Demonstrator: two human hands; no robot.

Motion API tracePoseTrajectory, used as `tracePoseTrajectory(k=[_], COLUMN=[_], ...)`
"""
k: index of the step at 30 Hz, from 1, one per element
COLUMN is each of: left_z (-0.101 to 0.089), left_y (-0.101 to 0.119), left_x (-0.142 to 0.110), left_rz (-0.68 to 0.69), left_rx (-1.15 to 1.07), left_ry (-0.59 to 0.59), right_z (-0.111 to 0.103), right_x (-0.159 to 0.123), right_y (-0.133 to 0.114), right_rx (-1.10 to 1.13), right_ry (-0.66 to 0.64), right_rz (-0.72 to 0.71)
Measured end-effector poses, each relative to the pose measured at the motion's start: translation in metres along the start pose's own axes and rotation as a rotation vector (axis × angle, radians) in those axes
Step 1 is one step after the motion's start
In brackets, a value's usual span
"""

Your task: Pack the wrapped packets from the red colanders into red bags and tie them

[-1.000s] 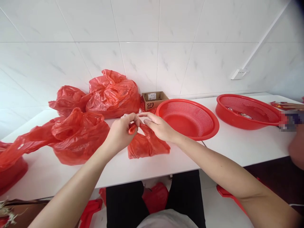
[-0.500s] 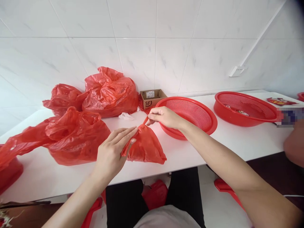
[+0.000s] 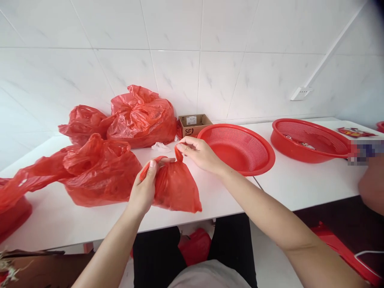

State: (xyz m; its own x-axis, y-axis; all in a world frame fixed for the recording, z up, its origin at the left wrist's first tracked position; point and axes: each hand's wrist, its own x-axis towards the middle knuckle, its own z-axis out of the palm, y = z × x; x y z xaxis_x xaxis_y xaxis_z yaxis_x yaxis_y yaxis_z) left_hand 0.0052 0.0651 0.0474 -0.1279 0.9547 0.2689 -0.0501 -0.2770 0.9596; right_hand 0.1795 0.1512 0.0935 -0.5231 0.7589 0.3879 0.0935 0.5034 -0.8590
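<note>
A small filled red plastic bag (image 3: 179,188) rests near the front edge of the white table (image 3: 228,192). My left hand (image 3: 147,180) is closed on one gathered end of it, thumb on top and a fold of red plastic showing beside the thumb. My right hand (image 3: 199,153) pinches the bag's other end, a twisted loop standing up from its neck. What the bag holds is hidden. Just left of my left hand lies a larger stuffed red bag (image 3: 99,176).
Behind stand a big red bag (image 3: 144,120), a smaller one (image 3: 85,124) and a cardboard box (image 3: 194,124). Right of my hands are a red mesh basket (image 3: 237,146) and another basket (image 3: 300,150) with small packets inside. A co-worker's arm (image 3: 372,180) shows at the right edge.
My left hand, flat with fingers stretched beside the bag's neck before, has turned and closed on one end. My right hand has moved slightly left, still pinching the other end.
</note>
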Motion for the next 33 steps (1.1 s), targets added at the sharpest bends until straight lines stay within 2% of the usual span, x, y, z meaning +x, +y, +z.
tracePoseTrajectory(k=[2, 4, 6, 8, 10, 13, 18, 22, 27, 33], left_z=[0.007, 0.013, 0.02, 0.027, 0.031, 0.029, 0.011, 0.002, 0.004, 0.018], left_y=[-0.007, -0.017, -0.029, -0.043, -0.055, -0.064, -0.065, -0.067, -0.077, -0.086], left_x=[0.002, 0.0, -0.003, -0.008, -0.014, -0.022, -0.027, -0.027, -0.031, -0.038], left_rz=[0.052, 0.198, 0.339, 0.404, 0.421, 0.439, 0.456, 0.486, 0.473, 0.34], left_rx=[0.115, 0.316, 0.488, 0.56, 0.588, 0.624, 0.652, 0.665, 0.671, 0.599], left_ry=[0.045, 0.121, 0.188, 0.21, 0.203, 0.177, 0.025, -0.025, -0.022, 0.045], right_z=[0.012, 0.026, 0.04, 0.051, 0.058, 0.057, 0.047, 0.043, 0.04, 0.045], right_x=[-0.008, -0.018, -0.031, -0.043, -0.052, -0.056, -0.056, -0.059, -0.067, -0.083], right_y=[0.004, 0.014, 0.027, 0.04, 0.051, 0.067, 0.085, 0.093, 0.107, 0.116], right_rx=[0.004, -0.047, -0.167, -0.301, -0.367, -0.342, -0.347, -0.382, -0.427, -0.392], right_ry=[0.056, 0.151, 0.27, 0.365, 0.402, 0.408, 0.48, 0.505, 0.443, 0.369], right_rz=[0.01, 0.025, 0.057, 0.109, 0.146, 0.149, 0.108, 0.034, -0.039, 0.118])
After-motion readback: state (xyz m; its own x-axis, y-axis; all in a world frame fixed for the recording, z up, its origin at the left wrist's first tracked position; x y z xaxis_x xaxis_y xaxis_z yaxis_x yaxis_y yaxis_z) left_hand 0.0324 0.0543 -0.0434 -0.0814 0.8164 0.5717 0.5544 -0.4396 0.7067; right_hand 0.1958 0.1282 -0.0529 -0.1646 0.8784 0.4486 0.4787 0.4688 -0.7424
